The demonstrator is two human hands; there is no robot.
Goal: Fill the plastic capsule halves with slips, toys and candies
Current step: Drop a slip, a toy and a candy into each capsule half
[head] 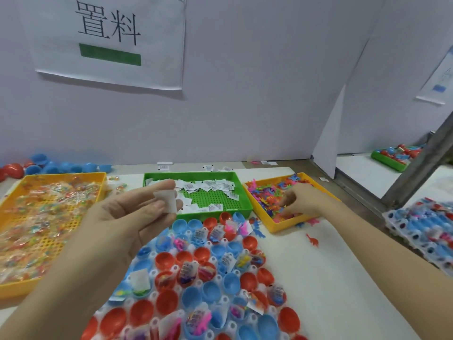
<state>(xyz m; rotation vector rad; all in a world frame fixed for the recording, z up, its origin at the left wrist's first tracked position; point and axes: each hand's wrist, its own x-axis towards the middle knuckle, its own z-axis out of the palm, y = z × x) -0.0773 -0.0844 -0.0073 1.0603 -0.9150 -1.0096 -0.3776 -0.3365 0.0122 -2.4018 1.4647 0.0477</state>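
Observation:
Red and blue capsule halves (210, 276) stand open side up in a white holder at the front centre; some hold slips, toys or candies, others hold nothing. My left hand (127, 217) is raised above the holder's left part, pinching white paper slips (168, 201) between thumb and fingers. My right hand (302, 201) reaches into the yellow tray of small coloured plastic toys (269, 195) at the right, fingers curled down among them; what they grip is hidden. A green tray (242, 190) of slips lies behind the holder. A large yellow tray (14, 192) of wrapped candies sits on the left.
Loose blue and red capsule halves (61, 166) lie at the wall behind the candy tray. A filled holder of capsules (426, 229) sits at the right edge. A red toy (313, 240) lies loose on the table. A white partition wall stands close behind the trays.

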